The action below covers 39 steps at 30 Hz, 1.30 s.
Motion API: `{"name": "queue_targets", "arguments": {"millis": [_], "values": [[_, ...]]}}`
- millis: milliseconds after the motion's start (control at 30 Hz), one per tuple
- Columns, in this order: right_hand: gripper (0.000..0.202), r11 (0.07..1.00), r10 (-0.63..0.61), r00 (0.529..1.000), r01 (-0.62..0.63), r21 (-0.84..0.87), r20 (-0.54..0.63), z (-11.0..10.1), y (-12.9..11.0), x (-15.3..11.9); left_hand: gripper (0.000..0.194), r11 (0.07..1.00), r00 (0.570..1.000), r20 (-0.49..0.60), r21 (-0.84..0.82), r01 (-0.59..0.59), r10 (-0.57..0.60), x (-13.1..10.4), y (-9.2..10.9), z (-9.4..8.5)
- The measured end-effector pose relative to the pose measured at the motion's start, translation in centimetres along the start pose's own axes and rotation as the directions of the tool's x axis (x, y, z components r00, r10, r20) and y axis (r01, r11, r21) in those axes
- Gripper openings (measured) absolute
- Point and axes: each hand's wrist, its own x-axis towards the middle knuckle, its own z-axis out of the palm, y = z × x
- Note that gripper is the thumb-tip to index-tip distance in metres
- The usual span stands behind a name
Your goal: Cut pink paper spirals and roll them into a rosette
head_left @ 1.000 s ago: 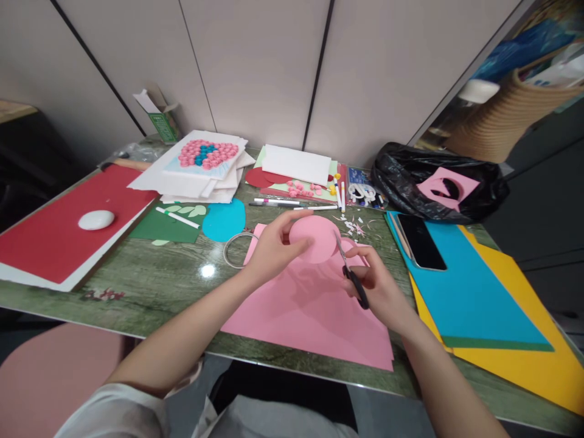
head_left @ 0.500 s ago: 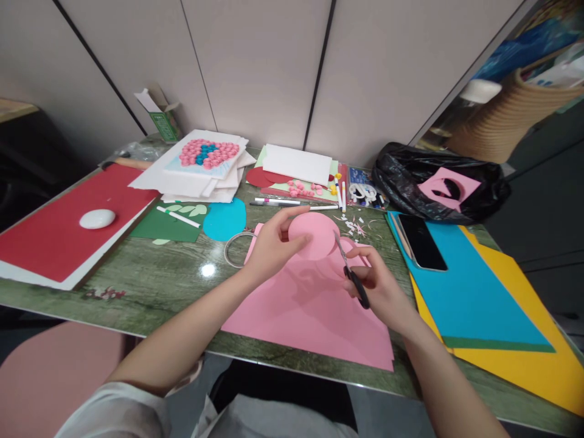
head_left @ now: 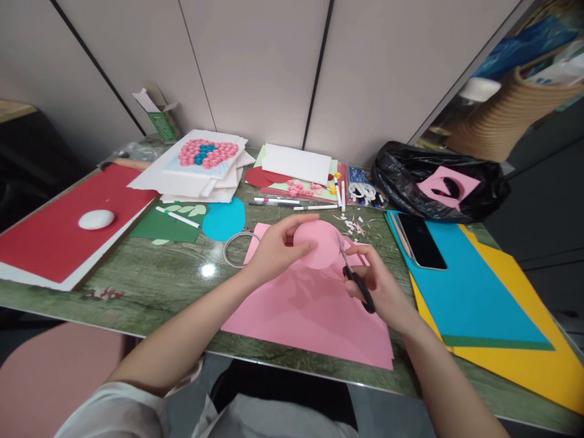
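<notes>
A round piece of pink paper (head_left: 323, 244) is pinched at its left edge by my left hand (head_left: 283, 246), thumb on top and fingers beneath. In my right hand (head_left: 376, 286) is a pair of scissors (head_left: 358, 285) with black handles, my fingers in the loops. The blade tips meet the right edge of the paper circle. Below both hands lie larger pink sheets (head_left: 305, 322) on the table. A roll of tape (head_left: 240, 249) rests at their left edge, partly beside my left wrist.
Small paper scraps (head_left: 353, 224) and several pens (head_left: 292, 204) lie beyond my hands. To the right are a phone (head_left: 422, 241) on blue paper (head_left: 483, 292) and a black plastic bag (head_left: 396, 182). Leftward sit a blue paper circle (head_left: 224, 220), red paper (head_left: 55, 228) and a white mouse (head_left: 96, 219).
The pink paper circle and my left hand have shifted slightly right and toward me. The scissors stay at the circle's right edge, their handles a little lower.
</notes>
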Motion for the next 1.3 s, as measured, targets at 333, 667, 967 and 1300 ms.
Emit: {"name": "queue_targets", "arguments": {"millis": [333, 667, 967, 1300], "values": [[0.047, 0.999, -0.001, 1.0, -0.001, -0.045, -0.027, -0.05, 0.0, 0.14, 0.046, 1.0, 1.0, 0.004, 0.011, -0.007, 0.007, 0.01, -0.04, -0.09], [0.043, 0.999, 0.018, 0.999, -0.02, -0.035, -0.045, 0.01, -0.01, 0.0, 0.046, 0.999, 0.999, -0.03, 0.044, -0.007, 0.009, 0.03, 0.13, -0.14], [0.041, 0.997, 0.02, 0.998, -0.024, -0.072, -0.055, -0.01, 0.09, -0.08, 0.046, 0.999, 0.998, -0.065, 0.03, -0.017, 0.019, 0.13, 0.24, -0.32], [0.043, 0.999, 0.023, 0.998, -0.025, -0.043, -0.052, -0.07, 0.26, 0.08, 0.046, 1.0, 0.997, -0.081, 0.003, -0.018, 0.018, 0.13, 0.18, -0.35]]}}
